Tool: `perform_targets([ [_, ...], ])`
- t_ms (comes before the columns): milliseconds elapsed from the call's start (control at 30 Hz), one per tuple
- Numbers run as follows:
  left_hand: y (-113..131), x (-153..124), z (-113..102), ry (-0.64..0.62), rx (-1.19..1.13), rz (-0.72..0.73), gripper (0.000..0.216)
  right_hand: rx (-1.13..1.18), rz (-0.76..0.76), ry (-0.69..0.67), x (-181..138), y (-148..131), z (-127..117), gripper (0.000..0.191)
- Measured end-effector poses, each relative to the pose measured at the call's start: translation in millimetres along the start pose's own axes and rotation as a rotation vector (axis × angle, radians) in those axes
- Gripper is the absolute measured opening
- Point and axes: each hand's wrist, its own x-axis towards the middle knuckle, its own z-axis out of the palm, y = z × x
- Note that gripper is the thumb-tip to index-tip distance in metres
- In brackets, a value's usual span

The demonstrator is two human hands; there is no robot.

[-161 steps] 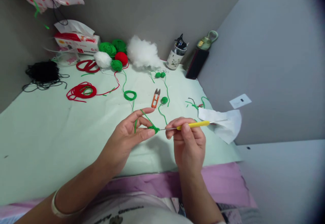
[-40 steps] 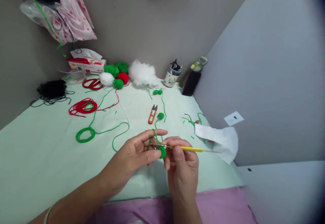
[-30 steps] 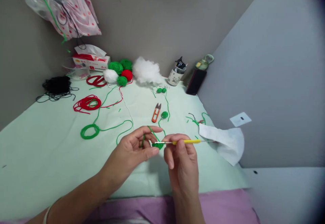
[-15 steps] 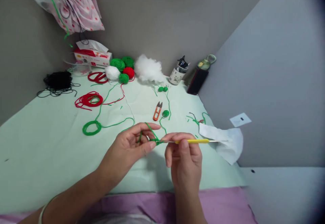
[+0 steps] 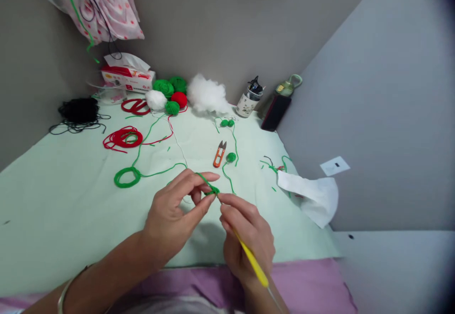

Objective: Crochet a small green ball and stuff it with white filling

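My left hand pinches a small piece of green crochet work between thumb and fingers, with green yarn running over its index finger. My right hand is closed around a crochet hook with a yellow handle. The hook's handle slants down toward me, and its tip meets the green work at the left fingertips. Beyond the hands lie orange thread snips and a small green crocheted ball with a yarn tail.
Green and red yarn coils lie left. Farther back are yarn balls, white stuffing, red-handled scissors, black yarn, a tissue box, a pen jar and a phone. White tissue lies right.
My right hand has turned the crochet hook from nearly level to slanting down toward me. Both hands have shifted slightly left, and the green work now sits closer to my right fingertips.
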Motion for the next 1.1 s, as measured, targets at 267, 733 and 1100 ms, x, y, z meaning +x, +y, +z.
perform_targets([
  [267, 6, 3, -1, -0.265, -0.707, -0.692, 0.051, -0.037, 0.013, 0.128, -7, 6, 12, 0.035],
  [733, 0, 13, -11, -0.261, -0.692, -0.64, 0.032, 0.927, 0.77, 0.306, 14, 2, -1, 0.016],
  [1100, 2, 12, -6, -0.31, -0.644, -0.629, 0.054, 0.977, 0.832, 0.294, 17, 2, 10, 0.015],
])
